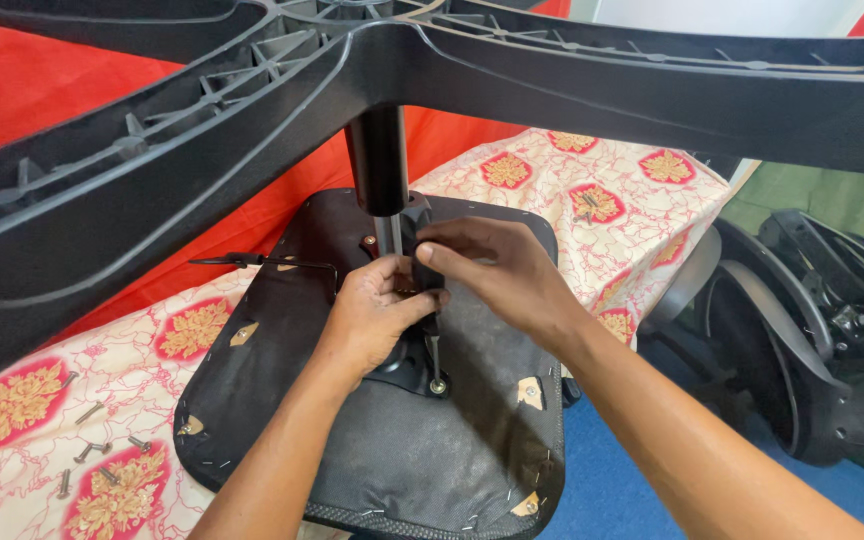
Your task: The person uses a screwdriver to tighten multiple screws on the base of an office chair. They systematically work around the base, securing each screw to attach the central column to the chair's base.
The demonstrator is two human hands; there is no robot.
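A patterned cream cloth (642,200) covers the table, above blue floor (632,490), before red backdrop (22,90).

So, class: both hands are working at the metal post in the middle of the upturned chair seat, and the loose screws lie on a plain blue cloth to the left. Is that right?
Not quite. The head view shows both hands, left hand and right hand, at the post on the upturned seat, and the screws do lie to the left, but on a cream cloth patterned with red and gold flowers, not a plain blue one.

Home workspace, patterned bedsheet (642,215), loose screws (92,450), chair parts (812,330)
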